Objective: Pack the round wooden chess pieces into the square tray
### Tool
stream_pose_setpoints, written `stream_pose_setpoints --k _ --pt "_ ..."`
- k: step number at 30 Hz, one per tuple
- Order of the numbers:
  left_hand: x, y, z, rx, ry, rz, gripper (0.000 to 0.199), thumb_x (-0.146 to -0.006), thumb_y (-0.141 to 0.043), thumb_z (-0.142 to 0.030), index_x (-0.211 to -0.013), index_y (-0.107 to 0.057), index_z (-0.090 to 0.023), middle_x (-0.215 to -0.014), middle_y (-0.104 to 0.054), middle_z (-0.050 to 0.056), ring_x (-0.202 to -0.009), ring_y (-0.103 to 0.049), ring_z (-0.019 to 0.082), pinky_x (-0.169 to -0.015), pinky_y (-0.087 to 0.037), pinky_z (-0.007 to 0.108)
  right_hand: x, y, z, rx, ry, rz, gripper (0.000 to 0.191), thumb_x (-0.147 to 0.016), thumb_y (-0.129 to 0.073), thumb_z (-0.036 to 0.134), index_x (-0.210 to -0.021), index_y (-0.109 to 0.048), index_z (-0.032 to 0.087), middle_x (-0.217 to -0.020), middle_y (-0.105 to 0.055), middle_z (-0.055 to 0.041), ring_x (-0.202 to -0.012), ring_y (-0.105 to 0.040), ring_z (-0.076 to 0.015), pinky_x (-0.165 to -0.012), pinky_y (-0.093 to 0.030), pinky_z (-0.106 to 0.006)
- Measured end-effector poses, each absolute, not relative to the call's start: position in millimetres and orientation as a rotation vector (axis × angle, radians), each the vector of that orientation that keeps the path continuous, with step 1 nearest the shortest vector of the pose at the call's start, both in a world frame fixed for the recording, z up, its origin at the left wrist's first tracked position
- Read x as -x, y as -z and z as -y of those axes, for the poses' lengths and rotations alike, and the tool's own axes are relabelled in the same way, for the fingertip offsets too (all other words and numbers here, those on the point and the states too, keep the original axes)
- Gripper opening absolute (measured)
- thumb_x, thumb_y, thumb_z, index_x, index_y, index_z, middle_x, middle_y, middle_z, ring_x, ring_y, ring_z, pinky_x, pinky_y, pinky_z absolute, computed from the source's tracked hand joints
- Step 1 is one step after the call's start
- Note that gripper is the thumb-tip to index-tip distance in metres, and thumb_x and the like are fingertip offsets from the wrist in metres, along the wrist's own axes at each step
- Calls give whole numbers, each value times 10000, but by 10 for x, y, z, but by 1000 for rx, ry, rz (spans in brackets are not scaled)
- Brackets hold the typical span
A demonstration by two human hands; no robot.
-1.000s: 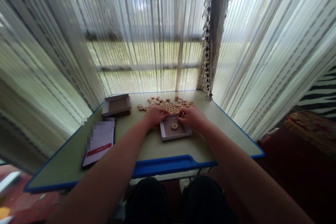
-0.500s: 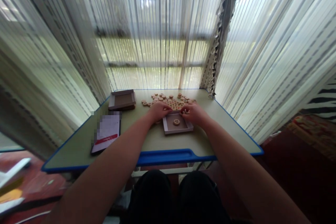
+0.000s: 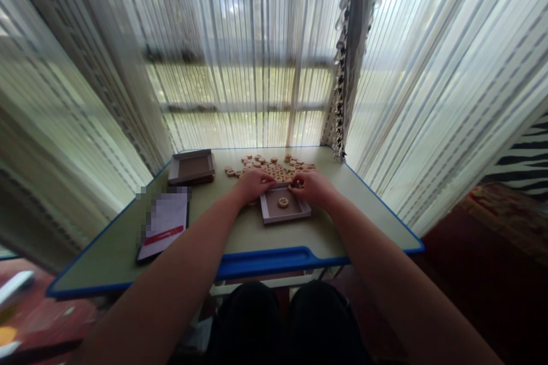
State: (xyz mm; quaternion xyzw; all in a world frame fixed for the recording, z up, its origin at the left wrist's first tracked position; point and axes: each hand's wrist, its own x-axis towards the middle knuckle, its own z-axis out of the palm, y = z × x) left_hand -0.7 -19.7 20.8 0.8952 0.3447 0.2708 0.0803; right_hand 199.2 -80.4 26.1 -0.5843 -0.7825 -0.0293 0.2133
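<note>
A shallow open cardboard box [image 3: 286, 218] lies on the table close in front of me. One round wooden chess piece [image 3: 283, 202] with a carved mark rests on its floor. My left hand [image 3: 252, 185] is at the box's back left corner, fingertips pinched together over the far rim; whatever they may hold is hidden. At the back right corner, my right hand [image 3: 314, 187] curls its fingers around another round piece [image 3: 294, 187], partly covered by them. Just beyond both hands spreads a loose heap of similar wooden pieces [image 3: 260, 164].
The pale green table [image 3: 368, 211] has a blue edge [image 3: 265, 259]. Another shallow box part [image 3: 192, 166] lies at the back left. A tablet-like device [image 3: 165, 228] with a lit screen lies beside my left forearm. Sheer curtains [image 3: 240, 68] hang behind the table.
The whole view has shifted slightly, so the table appears a little further left and lower. Both hands stay at the box's far corners, and the piece inside lies in the same place.
</note>
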Motion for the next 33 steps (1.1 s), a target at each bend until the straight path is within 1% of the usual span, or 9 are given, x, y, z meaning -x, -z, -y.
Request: stream_pose_setpoints --k 6,11,16,21,24,26,28,30,33 --pt "7 -206 210 -2683 -823 -1027 215 -726 -544 -343 -817 -700 -227 -799 -667 11 -771 -571 147 -717 -433 248 -1992 -282 815 1585 75 2165 175 -684 -584 333 -787 -647 205 -830 -603 -46 -804 -514 -164 -737 -382 -266" --pt "4 -211 212 -2698 -816 -1025 227 -730 -536 -350 -818 -699 -219 -797 -669 13 -762 -575 147 -720 -427 247 -1927 -343 887 1379 48 2228 156 -691 -581 295 -795 -668 219 -828 -585 -33 -822 -500 -163 -819 -344 -296" --pt "8 -210 218 -2688 -830 -1044 219 -725 -540 -356 -793 -699 -222 -787 -668 7 -744 -573 139 -694 -421 233 -1857 -364 967 1256 -52 2354 227 -658 -617 372 -837 -687 250 -867 -588 -19 -886 -470 -186 -860 -305 -315" --pt "11 -206 223 -2693 -816 -1072 218 -726 -540 -342 -814 -698 -220 -781 -668 7 -729 -567 138 -669 -417 229 -1862 -321 959 1266 -103 2429 193 -647 -622 390 -784 -696 276 -870 -575 -12 -902 -451 -192 -863 -298 -326" --pt "7 -208 219 -2698 -807 -1058 227 -734 -531 -343 -821 -697 -215 -783 -669 7 -724 -568 136 -656 -414 224 -1877 -303 930 1314 -77 2377 283 -598 -647 477 -781 -692 266 -900 -559 -32 -949 -425 -223 -840 -323 -333" --pt "6 -210 217 -2707 -795 -1040 231 -736 -530 -342 -828 -696 -211 -791 -670 8 -729 -569 134 -661 -414 220 -1885 -309 922 1330 -73 2356 376 -560 -658 523 -830 -683 262 -915 -549 -42 -960 -418 -234 -836 -330 -344" --pt "8 -210 217 -2719 -792 -1044 230 -734 -535 -344 -829 -697 -211 -789 -670 7 -732 -570 132 -672 -413 219 -1890 -324 928 1330 -80 2353 415 -556 -667 511 -887 -668 261 -910 -544 -43 -948 -423 -230 -839 -332 -350" --pt "11 -208 221 -2728 -786 -1057 226 -733 -537 -346 -825 -697 -217 -779 -669 5 -729 -569 131 -676 -412 220 -1890 -340 944 1318 -94 2374 367 -579 -666 456 -893 -664 266 -894 -546 -34 -933 -431 -219 -844 -329 -346" --pt "13 -207 229 -2731 -777 -1063 218 -734 -535 -341 -825 -696 -225 -776 -669 0 -731 -566 132 -679 -411 223 -1887 -348 967 1300 -117 2410 240 -612 -643 387 -824 -676 277 -861 -554 -19 -920 -437 -206 -845 -325 -331"
